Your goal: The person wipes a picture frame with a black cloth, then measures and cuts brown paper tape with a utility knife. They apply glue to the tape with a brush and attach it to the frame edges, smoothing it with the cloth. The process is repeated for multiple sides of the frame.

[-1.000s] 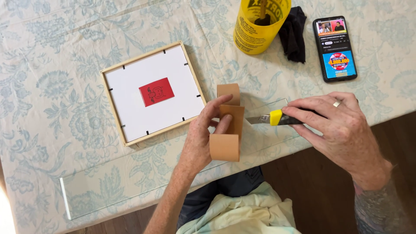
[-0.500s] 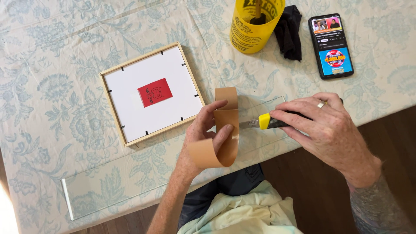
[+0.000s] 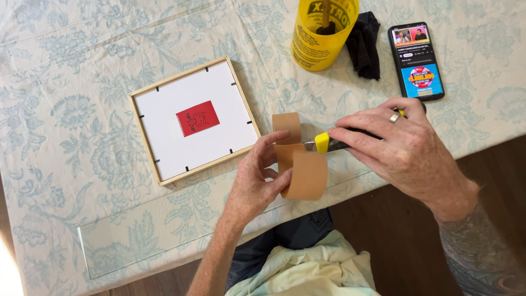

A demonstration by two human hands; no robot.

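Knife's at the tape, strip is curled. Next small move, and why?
Probably draw the blade of the yellow utility knife across the brown tape strip. The left hand pinches the strip, the right hand grips the knife, and its tip meets the tape where it bends. The wooden frame lies apart.

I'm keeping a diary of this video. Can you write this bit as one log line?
left hand: holds brown tape strip | right hand: utility knife blade at tape | wooden frame: face-down on table
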